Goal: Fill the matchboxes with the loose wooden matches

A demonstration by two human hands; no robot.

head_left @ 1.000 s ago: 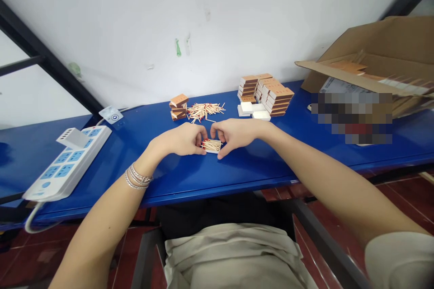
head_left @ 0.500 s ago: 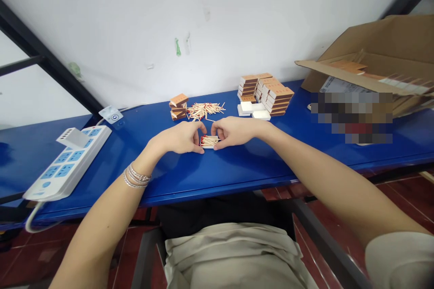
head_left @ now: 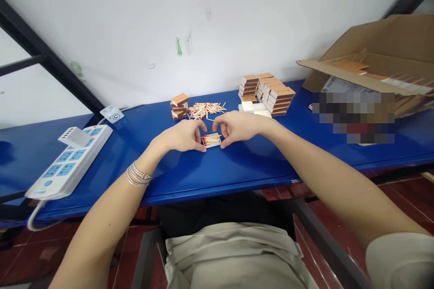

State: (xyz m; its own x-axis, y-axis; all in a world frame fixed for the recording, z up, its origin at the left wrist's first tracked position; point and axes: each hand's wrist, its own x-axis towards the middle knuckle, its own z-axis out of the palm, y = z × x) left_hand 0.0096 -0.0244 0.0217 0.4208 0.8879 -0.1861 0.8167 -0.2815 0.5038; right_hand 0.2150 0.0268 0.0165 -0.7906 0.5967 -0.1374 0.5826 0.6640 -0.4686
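A small white matchbox tray rests on the blue table, filled with red-headed matches, some lying askew at its right end. At the tray's left end is my left hand, its thumb at the front corner and fingers curled against the end. My right hand is at the other end, thumb by the front right corner and index finger lifted apart from it. Just behind the hands lies a loose heap of matches. To the heap's left stands a short stack of brown matchboxes.
White trays sit before a larger stack of matchboxes at the back right. An open cardboard box stands far right, beside a blurred-out patch. On the left lies a white power strip with a cable. A wall closes off the back.
My right hand has moved slightly up and its fingers have spread away from the tray's right end, showing more of the matches. My left hand has barely moved.
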